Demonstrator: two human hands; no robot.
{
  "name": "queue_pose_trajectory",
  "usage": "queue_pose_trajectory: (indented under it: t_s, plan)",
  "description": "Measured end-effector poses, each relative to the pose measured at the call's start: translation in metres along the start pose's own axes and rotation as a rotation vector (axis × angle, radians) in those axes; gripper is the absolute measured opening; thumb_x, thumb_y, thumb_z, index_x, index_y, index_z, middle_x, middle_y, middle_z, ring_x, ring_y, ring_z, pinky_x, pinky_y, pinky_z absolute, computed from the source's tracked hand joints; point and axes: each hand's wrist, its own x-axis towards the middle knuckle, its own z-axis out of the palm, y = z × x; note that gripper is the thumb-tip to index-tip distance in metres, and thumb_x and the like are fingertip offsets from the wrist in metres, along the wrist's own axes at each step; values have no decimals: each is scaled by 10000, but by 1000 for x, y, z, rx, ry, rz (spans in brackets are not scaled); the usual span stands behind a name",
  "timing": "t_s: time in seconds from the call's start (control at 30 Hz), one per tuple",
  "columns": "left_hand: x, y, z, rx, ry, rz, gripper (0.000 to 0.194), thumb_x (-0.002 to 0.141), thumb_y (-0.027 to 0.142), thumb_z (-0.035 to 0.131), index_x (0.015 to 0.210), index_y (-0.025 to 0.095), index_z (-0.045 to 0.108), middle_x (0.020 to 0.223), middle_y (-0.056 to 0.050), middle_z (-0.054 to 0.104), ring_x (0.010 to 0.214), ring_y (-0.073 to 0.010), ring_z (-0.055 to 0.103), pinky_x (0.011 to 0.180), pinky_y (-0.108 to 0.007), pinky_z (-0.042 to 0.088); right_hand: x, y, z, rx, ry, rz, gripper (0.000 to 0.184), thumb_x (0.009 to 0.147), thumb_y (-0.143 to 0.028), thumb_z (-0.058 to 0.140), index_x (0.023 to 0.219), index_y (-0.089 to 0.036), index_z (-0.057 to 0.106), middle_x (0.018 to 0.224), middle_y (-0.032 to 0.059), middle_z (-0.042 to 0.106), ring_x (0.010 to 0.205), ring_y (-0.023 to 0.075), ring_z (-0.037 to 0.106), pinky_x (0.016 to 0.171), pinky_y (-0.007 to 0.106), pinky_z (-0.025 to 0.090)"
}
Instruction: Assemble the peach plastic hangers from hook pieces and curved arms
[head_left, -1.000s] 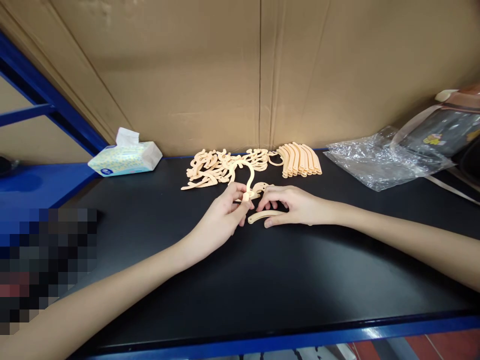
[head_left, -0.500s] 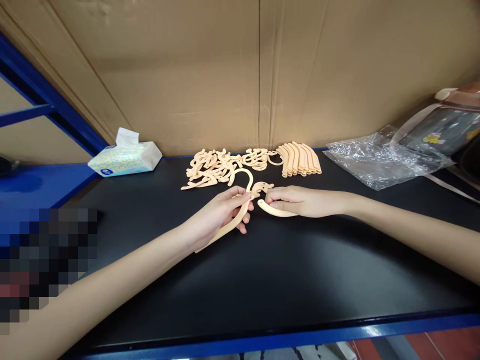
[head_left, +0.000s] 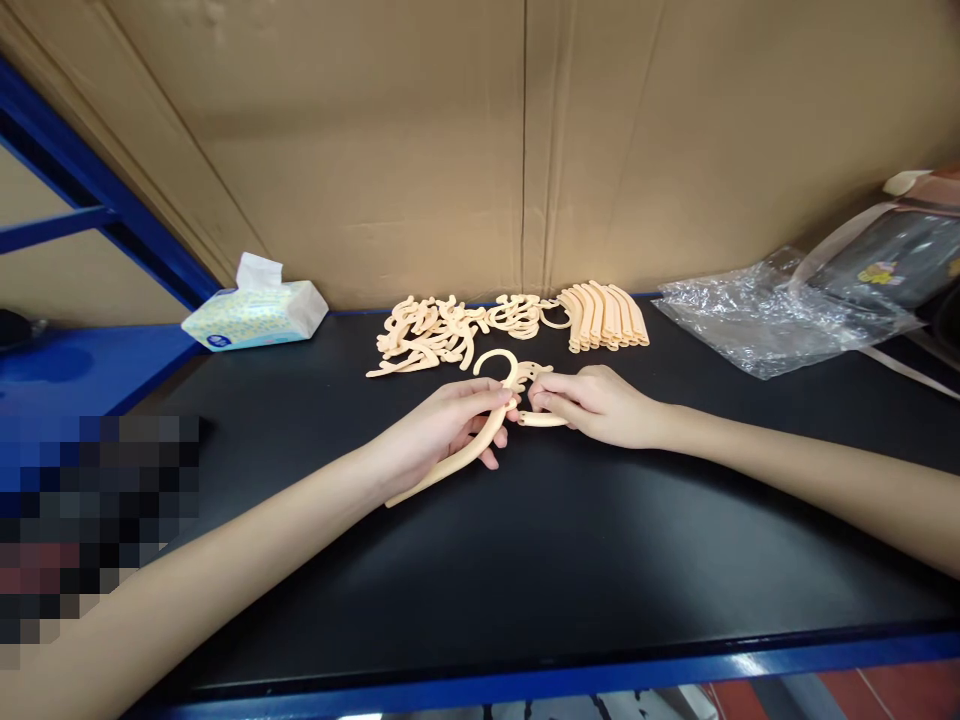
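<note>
Head view: my left hand (head_left: 472, 420) pinched the hook (head_left: 516, 370) and one strip (head_left: 457, 461); my right hand (head_left: 604, 408), curled round another strip (head_left: 543, 420), had narrowed their gap, between the surface's (head_left: 480, 590) near and far edges.

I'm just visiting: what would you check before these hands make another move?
1. Left hand gripping the left curved piece: ok.
2. Hook at that piece's upper end, opening unobstructed by fingers: ok.
3. Right hand gripping the right curved piece: ok.
4. Right curved piece touching the hook: cannot tell, fingers crowd the spot.
5. Tissue box away from both hands: ok.
</note>
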Motion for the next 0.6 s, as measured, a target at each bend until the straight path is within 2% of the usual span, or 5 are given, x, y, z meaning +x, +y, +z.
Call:
queue_pose_trajectory:
  t_s: [0.1,0.2,0.4,0.6]
  plan:
    - [-1,0,-1,-8,-10,1,133,833,264,624,889,144,637,842,-22,582,594,-80,559,445,-177,531,-5,-1,3,-48,58,-91,363,977,-367,334,745,-176,538,552,-43,427,472,80,379,518,227,251]
    - [-1,2,-2,-5,-8,-24,161,846,262,612,954,154,661,851,-21,575,593,-76,564,441,-171,536,-7,-3,3,-73,86,-150,353,974,-354,351,744,-166,543,582,-26,475,493,82,412,516,224,263]
    - [0,4,-3,-11,-21,-23,185,845,267,615,988,164,674,799,-11,549,581,-84,554,388,-163,520,-7,-4,4,-79,110,-155,258,959,-367,410,874,-169,551,697,2,576,578,101,505,560,211,326]
    - [1,5,-5,-31,-31,-42,141,851,269,611,919,157,664,790,-10,571,588,-86,558,387,-156,515,-7,-3,4,-81,98,-118,218,951,-384,439,913,-189,528,704,-12,607,508,89,485,533,206,327]
